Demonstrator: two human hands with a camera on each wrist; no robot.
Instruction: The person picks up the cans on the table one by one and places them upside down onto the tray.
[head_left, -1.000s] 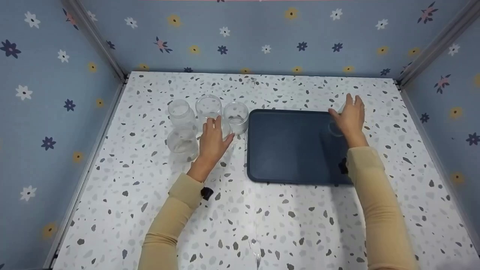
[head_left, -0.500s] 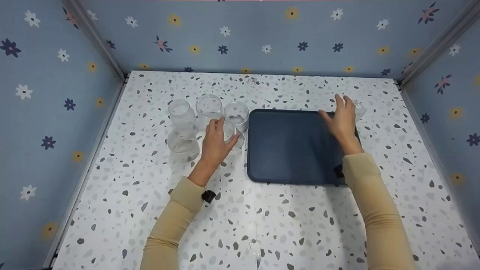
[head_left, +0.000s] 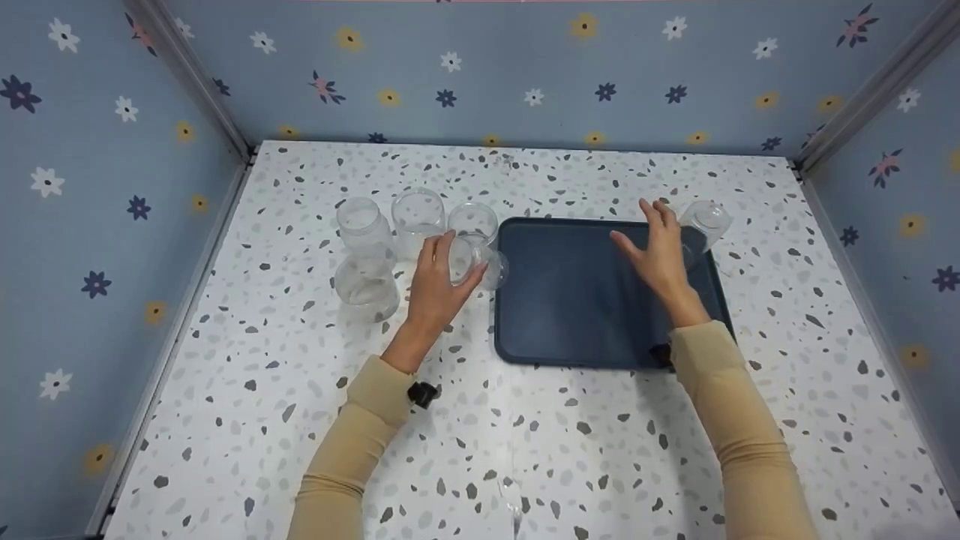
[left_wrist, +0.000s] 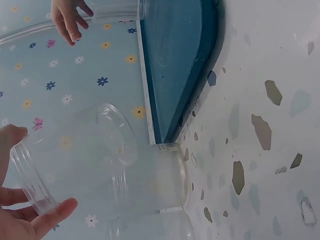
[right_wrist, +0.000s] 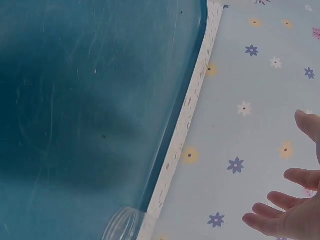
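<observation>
In the head view my left hand (head_left: pixel 441 289) grips a clear jar (head_left: pixel 493 270) near the tray's left edge. The left wrist view shows the fingers and thumb round this jar's (left_wrist: pixel 75 150) mouth end, its base turned away from the hand. My right hand (head_left: pixel 660 259) is over the right part of the dark blue tray (head_left: pixel 585 300), fingers spread and holding nothing. Beside it, a second clear jar (head_left: pixel 705 221) stands on the tray's far right corner. Part of that jar (right_wrist: pixel 125 225) shows at the bottom of the right wrist view.
Several more clear jars (head_left: pixel 364 281) stand close together left of the tray, partly overlapping in view. The speckled white table (head_left: pixel 480 442) has blue flowered panels (head_left: pixel 495 67) at its back and sides.
My right hand has let go of the jar at the tray's far right corner and moved left. My left hand has moved slightly right, bringing its jar out from among the others toward the tray.
</observation>
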